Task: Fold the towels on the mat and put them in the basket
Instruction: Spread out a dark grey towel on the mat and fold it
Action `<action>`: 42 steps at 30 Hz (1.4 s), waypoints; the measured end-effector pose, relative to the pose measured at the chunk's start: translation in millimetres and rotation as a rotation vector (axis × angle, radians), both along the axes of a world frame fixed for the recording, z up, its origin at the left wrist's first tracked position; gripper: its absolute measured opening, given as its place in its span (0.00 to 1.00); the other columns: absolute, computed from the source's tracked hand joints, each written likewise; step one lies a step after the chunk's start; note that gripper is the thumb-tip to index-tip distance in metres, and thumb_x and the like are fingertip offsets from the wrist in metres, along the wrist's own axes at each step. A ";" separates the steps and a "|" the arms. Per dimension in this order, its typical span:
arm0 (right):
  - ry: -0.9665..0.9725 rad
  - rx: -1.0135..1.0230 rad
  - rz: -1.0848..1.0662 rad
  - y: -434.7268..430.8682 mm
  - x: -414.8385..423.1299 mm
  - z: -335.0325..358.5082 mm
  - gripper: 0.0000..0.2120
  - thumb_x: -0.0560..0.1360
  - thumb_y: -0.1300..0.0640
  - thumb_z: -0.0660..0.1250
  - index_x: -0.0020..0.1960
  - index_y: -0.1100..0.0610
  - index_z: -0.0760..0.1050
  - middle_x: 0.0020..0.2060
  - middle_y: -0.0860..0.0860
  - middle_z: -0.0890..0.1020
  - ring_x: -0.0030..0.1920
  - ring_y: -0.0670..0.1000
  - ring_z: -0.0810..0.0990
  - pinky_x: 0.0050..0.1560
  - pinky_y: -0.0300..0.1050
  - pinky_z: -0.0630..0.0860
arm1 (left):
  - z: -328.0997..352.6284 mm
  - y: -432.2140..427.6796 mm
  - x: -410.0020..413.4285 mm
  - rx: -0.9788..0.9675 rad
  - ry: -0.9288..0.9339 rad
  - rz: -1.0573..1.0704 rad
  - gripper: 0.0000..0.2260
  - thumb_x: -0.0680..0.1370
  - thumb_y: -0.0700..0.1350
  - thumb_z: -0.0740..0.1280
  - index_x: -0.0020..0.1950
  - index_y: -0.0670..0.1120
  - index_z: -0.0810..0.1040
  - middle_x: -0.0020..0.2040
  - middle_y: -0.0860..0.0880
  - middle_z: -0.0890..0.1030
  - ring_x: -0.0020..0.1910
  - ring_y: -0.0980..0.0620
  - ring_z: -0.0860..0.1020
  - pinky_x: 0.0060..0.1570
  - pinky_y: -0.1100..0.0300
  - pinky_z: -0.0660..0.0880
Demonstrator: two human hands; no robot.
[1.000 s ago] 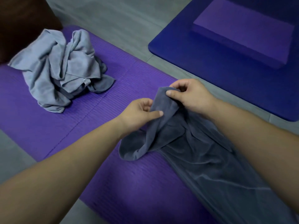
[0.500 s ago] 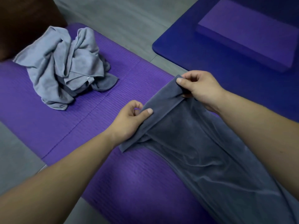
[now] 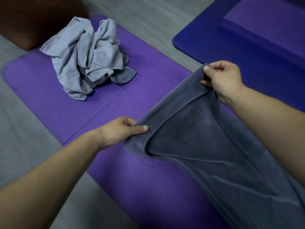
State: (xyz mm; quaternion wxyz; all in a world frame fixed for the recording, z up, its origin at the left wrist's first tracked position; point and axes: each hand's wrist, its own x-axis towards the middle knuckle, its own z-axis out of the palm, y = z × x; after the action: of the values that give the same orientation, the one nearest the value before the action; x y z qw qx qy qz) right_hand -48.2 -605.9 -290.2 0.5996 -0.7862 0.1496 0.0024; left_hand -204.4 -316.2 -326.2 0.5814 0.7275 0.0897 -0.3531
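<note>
At the far left, in the upper corner, a dark brown object [image 3: 33,19] is seen standing on the grey floor [image 3: 148,25]; what it is cannot be told. Just beside it, a purple ribbed mat [image 3: 54,100] is laid across the floor, running from the upper left towards the lower right. On the far part of this mat a crumpled heap of light grey towels [image 3: 82,58] is piled, unfolded. A darker grey piece of cloth [image 3: 126,76] pokes out from under the heap's right side. How many towels are in the heap cannot be told.

Further right, near the middle, the left hand [image 3: 118,131] is held just above the mat. One corner of a dark grey towel [image 3: 206,146] is pinched between its thumb and curled fingers. The top edge of this towel is stretched up and to the right, where the other corner is gripped by the right hand [image 3: 222,80] with its fingers curled round the cloth. Between the two hands the edge is drawn fairly taut and lifted off the mat. Below it the cloth sags in a fold, and the rest of the towel is draped towards the lower right, over the mat and out of the frame.

At the far right, a dark blue mat [image 3: 247,60] is spread on the floor, apart from the purple one, and a purple block [image 3: 272,19] is set on it.
</note>
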 end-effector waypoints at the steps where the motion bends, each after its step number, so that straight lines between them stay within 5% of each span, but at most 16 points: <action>1: 0.008 -0.010 0.001 0.9 2.1 -3.9 0.03 0.78 0.57 0.72 0.47 0.55 0.79 0.37 0.49 0.82 0.41 0.48 0.83 0.46 0.45 0.84 | -2.2 0.8 -6.2 -0.065 -0.007 0.083 0.16 0.80 0.52 0.68 0.53 0.39 0.85 0.50 0.42 0.87 0.46 0.50 0.83 0.50 0.57 0.79; 4: 0.003 -0.056 0.029 9.9 6.8 -14.9 0.03 0.78 0.56 0.71 0.46 0.54 0.78 0.39 0.49 0.82 0.43 0.49 0.83 0.45 0.45 0.84 | -10.0 3.9 -19.6 -0.154 -0.052 0.326 0.16 0.83 0.49 0.63 0.56 0.36 0.80 0.47 0.43 0.84 0.44 0.49 0.80 0.47 0.54 0.77; 8: -0.023 -0.157 0.051 27.4 16.6 -23.8 0.05 0.78 0.55 0.71 0.44 0.51 0.77 0.41 0.48 0.82 0.44 0.50 0.84 0.47 0.47 0.84 | -12.2 11.4 -29.6 0.105 -0.205 0.446 0.15 0.80 0.55 0.68 0.46 0.43 0.75 0.36 0.44 0.74 0.35 0.49 0.72 0.33 0.57 0.70; 13: 0.024 -0.286 0.112 51.3 33.4 -45.2 0.04 0.78 0.53 0.71 0.45 0.51 0.77 0.41 0.47 0.82 0.48 0.52 0.84 0.54 0.55 0.83 | -18.0 28.9 -32.3 0.227 -0.037 0.473 0.24 0.70 0.67 0.73 0.42 0.47 0.74 0.33 0.46 0.75 0.31 0.51 0.73 0.28 0.61 0.69; 17: 0.094 -0.375 0.204 68.5 33.5 -71.1 0.04 0.77 0.55 0.71 0.49 0.52 0.76 0.44 0.49 0.82 0.50 0.54 0.83 0.59 0.52 0.80 | -42.2 39.1 -44.9 0.254 0.056 0.396 0.20 0.70 0.56 0.80 0.41 0.44 0.75 0.31 0.47 0.78 0.28 0.53 0.76 0.32 0.55 0.79; 21: 0.085 -0.467 0.323 73.3 25.6 -88.0 0.12 0.77 0.57 0.71 0.60 0.53 0.76 0.50 0.49 0.78 0.51 0.50 0.77 0.53 0.39 0.71 | -61.9 42.3 -56.2 0.521 -0.061 0.275 0.10 0.73 0.47 0.79 0.42 0.44 0.80 0.36 0.47 0.84 0.34 0.50 0.80 0.43 0.48 0.82; 25: 0.067 -0.523 0.362 69.7 26.9 -95.9 0.12 0.79 0.54 0.70 0.61 0.56 0.79 0.54 0.50 0.81 0.59 0.52 0.79 0.58 0.39 0.70 | -54.6 58.1 -54.1 0.264 0.080 0.454 0.13 0.70 0.35 0.80 0.43 0.40 0.77 0.35 0.43 0.81 0.31 0.52 0.81 0.32 0.56 0.82; 30: 0.081 -0.612 0.578 61.7 21.8 -97.7 0.23 0.78 0.49 0.71 0.70 0.55 0.75 0.77 0.56 0.65 0.79 0.51 0.60 0.77 0.46 0.58 | -51.9 75.7 -50.1 0.396 0.187 0.348 0.17 0.67 0.41 0.83 0.44 0.42 0.76 0.33 0.43 0.82 0.32 0.46 0.81 0.34 0.53 0.81; 32: -0.047 -0.681 0.543 60.3 9.2 -93.6 0.18 0.78 0.51 0.70 0.65 0.56 0.77 0.72 0.55 0.70 0.75 0.54 0.64 0.71 0.42 0.62 | -50.9 68.8 -46.4 0.577 0.112 0.267 0.19 0.69 0.53 0.81 0.46 0.44 0.77 0.37 0.46 0.84 0.37 0.44 0.83 0.42 0.49 0.81; 35: -0.098 -0.724 0.406 68.3 -18.3 -90.2 0.08 0.78 0.52 0.70 0.52 0.56 0.78 0.48 0.49 0.78 0.54 0.52 0.76 0.52 0.40 0.69 | -50.7 52.5 -45.6 0.908 -0.097 0.181 0.21 0.73 0.65 0.71 0.51 0.49 0.73 0.49 0.49 0.81 0.50 0.44 0.80 0.50 0.49 0.78; 37: 0.071 -0.540 0.297 78.1 -27.5 -96.6 0.08 0.77 0.52 0.71 0.45 0.56 0.77 0.38 0.48 0.81 0.41 0.50 0.80 0.44 0.44 0.75 | -54.9 41.7 -49.1 0.995 -0.255 0.121 0.22 0.74 0.64 0.69 0.57 0.48 0.71 0.55 0.45 0.77 0.56 0.40 0.77 0.54 0.46 0.76; 39: 0.281 -0.211 0.129 89.1 -31.0 -104.3 0.09 0.77 0.52 0.72 0.44 0.56 0.76 0.38 0.54 0.85 0.32 0.50 0.83 0.33 0.46 0.80 | -60.5 35.2 -53.9 1.038 -0.432 0.052 0.24 0.75 0.63 0.65 0.62 0.48 0.72 0.59 0.43 0.74 0.59 0.38 0.74 0.57 0.44 0.74; 42: 0.455 0.108 -0.069 102.5 -33.5 -108.6 0.10 0.75 0.54 0.75 0.46 0.60 0.78 0.39 0.56 0.85 0.29 0.50 0.84 0.26 0.42 0.78 | -66.6 32.9 -61.1 0.993 -0.492 -0.108 0.34 0.74 0.68 0.53 0.76 0.50 0.66 0.76 0.42 0.65 0.74 0.39 0.65 0.71 0.42 0.64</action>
State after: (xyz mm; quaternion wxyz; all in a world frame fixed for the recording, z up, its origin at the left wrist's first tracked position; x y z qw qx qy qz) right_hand -81.7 -503.3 -398.8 0.5912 -0.7267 0.3074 0.1672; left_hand -265.4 -283.3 -392.8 0.1535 0.9787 0.0693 -0.1174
